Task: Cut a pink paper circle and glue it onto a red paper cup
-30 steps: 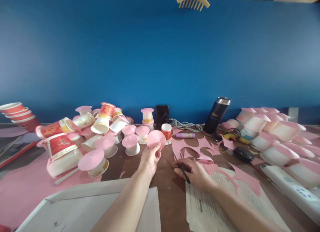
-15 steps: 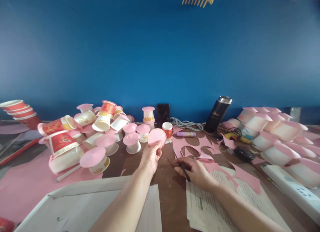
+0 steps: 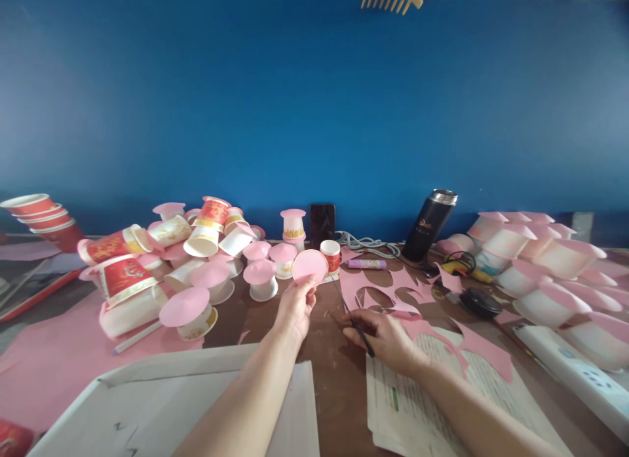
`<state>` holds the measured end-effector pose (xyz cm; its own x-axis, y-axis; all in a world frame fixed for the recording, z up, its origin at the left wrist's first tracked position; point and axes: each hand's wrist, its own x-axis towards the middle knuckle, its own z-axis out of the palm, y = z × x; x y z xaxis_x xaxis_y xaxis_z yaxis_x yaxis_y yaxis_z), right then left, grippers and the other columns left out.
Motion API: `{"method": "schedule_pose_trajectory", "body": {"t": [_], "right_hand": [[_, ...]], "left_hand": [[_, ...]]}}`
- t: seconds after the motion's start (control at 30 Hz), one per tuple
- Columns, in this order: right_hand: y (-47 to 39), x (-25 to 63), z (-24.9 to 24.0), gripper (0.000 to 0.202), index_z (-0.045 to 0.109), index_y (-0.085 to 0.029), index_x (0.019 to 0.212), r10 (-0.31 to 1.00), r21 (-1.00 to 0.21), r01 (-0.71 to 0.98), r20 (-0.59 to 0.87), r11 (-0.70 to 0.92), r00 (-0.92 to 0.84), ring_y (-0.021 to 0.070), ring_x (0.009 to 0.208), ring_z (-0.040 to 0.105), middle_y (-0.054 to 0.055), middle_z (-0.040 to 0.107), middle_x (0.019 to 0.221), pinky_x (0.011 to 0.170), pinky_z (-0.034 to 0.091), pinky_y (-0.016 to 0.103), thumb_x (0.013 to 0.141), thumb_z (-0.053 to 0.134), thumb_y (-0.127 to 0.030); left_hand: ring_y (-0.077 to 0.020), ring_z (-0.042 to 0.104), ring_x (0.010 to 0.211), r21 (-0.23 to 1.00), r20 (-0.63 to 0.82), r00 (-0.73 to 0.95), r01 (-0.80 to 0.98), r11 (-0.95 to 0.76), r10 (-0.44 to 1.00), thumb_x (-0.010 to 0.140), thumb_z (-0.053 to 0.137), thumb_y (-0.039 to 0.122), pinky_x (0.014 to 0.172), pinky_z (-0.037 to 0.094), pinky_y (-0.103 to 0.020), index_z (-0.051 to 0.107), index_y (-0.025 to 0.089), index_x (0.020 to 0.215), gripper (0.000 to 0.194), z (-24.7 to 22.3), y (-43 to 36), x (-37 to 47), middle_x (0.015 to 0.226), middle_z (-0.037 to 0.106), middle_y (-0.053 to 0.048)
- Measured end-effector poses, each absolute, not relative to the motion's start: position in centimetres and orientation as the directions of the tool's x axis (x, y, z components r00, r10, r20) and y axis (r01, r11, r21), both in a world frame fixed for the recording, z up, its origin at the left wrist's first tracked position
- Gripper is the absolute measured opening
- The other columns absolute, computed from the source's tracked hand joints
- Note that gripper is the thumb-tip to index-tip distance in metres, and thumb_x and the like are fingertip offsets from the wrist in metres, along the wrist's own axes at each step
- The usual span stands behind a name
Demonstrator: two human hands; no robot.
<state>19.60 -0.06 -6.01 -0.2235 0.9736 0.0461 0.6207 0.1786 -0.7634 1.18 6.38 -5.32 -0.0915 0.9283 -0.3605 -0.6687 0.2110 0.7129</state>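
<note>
My left hand (image 3: 298,306) pinches the lower edge of a round pink paper disc (image 3: 310,265) between thumb and fingers. Just right of the disc, a small red and white paper cup (image 3: 330,255) stands upright. My right hand (image 3: 378,336) rests by the brown tabletop, its fingers closed on a dark, thin tool that looks like scissors (image 3: 361,332), with the long narrow end pointing up and left. Pink paper with round cutouts (image 3: 352,286) lies beyond my right hand.
Paper cups with pink discs (image 3: 259,273) crowd the left; more (image 3: 553,296) are piled at right. A phone (image 3: 322,224), glue stick (image 3: 366,264), black flask (image 3: 429,224), power strip (image 3: 580,372), printed sheets (image 3: 407,404) and white box (image 3: 162,404) surround my hands.
The view has shifted very slightly, so the left-hand items appear a little further right. Both hands keep their holds, with no clear movement of their own.
</note>
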Motion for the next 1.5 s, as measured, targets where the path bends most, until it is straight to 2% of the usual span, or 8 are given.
{"method": "schedule_pose_trajectory", "body": {"t": [0.13, 0.3, 0.4, 0.73, 0.93, 1.3, 1.5], "right_hand": [[0.01, 19.64, -6.06, 0.039, 0.068, -0.021, 0.104, 0.972, -0.767, 0.619, 0.027, 0.17, -0.233, 0.0163, 0.066, 0.059, 0.003, 0.069, 0.077, 0.059, 0.043, 0.025, 0.08, 0.059, -0.051], [0.11, 19.76, -6.31, 0.038, 0.067, -0.023, 0.103, 0.974, -0.761, 0.63, 0.007, 0.152, -0.226, 0.0159, 0.065, 0.059, 0.001, 0.068, 0.075, 0.059, 0.042, 0.025, 0.082, 0.056, -0.053], [0.09, 19.72, -6.31, 0.038, 0.068, -0.022, 0.101, 0.977, -0.758, 0.633, 0.022, 0.155, -0.213, 0.0157, 0.064, 0.058, 0.001, 0.067, 0.072, 0.058, 0.042, 0.024, 0.081, 0.057, -0.053], [0.04, 19.65, -6.09, 0.036, 0.07, -0.022, 0.099, 0.978, -0.755, 0.634, 0.045, 0.166, -0.202, 0.0153, 0.063, 0.057, 0.001, 0.066, 0.069, 0.058, 0.041, 0.024, 0.079, 0.059, -0.05], [0.02, 19.66, -6.06, 0.037, 0.07, -0.021, 0.098, 0.979, -0.762, 0.626, 0.048, 0.164, -0.199, 0.0156, 0.063, 0.057, 0.001, 0.065, 0.069, 0.057, 0.041, 0.025, 0.079, 0.059, -0.05], [0.08, 19.69, -6.06, 0.038, 0.069, -0.022, 0.1, 0.975, -0.762, 0.624, 0.039, 0.17, -0.218, 0.0156, 0.063, 0.057, 0.001, 0.066, 0.07, 0.058, 0.042, 0.024, 0.08, 0.058, -0.051], [0.15, 19.72, -6.08, 0.037, 0.068, -0.021, 0.099, 0.971, -0.755, 0.63, 0.039, 0.184, -0.237, 0.0151, 0.063, 0.056, 0.001, 0.065, 0.069, 0.057, 0.04, 0.024, 0.081, 0.057, -0.052]], "left_hand": [[-0.0058, 0.056, 0.067, 0.817, -0.324, -0.157, -0.544, 0.192, 0.933, 0.057, 0.079, 0.022, 0.059, 0.039, -0.017, 0.065, 0.015, 0.082, 0.03, -5.38, 6.59, 1.17, 0.076, 0.065, 0.0], [-0.0056, 0.048, 0.057, 0.889, -0.217, -0.155, -0.439, 0.129, 0.964, 0.054, 0.077, 0.025, 0.054, 0.033, -0.019, 0.066, 0.014, 0.076, 0.027, -5.11, 6.56, 1.03, 0.066, 0.062, 0.001], [-0.0049, 0.045, 0.055, 0.892, -0.206, -0.139, -0.433, 0.128, 0.969, 0.054, 0.076, 0.026, 0.053, 0.031, -0.019, 0.065, 0.014, 0.071, 0.023, -4.99, 6.44, 1.0, 0.062, 0.059, 0.002], [-0.0062, 0.051, 0.065, 0.883, -0.181, -0.137, -0.458, 0.1, 0.974, 0.054, 0.08, 0.031, 0.06, 0.036, -0.019, 0.069, 0.017, 0.084, 0.035, -4.97, 6.48, 0.92, 0.08, 0.066, -0.001], [-0.0066, 0.053, 0.063, 0.86, -0.174, -0.113, -0.501, 0.095, 0.978, 0.051, 0.083, 0.03, 0.058, 0.036, -0.02, 0.069, 0.016, 0.087, 0.041, -4.56, 6.3, 1.03, 0.079, 0.067, -0.002], [-0.0065, 0.053, 0.063, 0.864, -0.172, -0.123, -0.495, 0.089, 0.977, 0.051, 0.083, 0.028, 0.057, 0.037, -0.019, 0.069, 0.016, 0.087, 0.041, -4.89, 6.57, 0.91, 0.078, 0.066, -0.002], [-0.0061, 0.052, 0.063, 0.881, -0.165, -0.126, -0.464, 0.089, 0.978, 0.053, 0.081, 0.028, 0.057, 0.037, -0.017, 0.07, 0.017, 0.083, 0.033, -4.97, 6.62, 0.76, 0.078, 0.066, -0.001]]}}
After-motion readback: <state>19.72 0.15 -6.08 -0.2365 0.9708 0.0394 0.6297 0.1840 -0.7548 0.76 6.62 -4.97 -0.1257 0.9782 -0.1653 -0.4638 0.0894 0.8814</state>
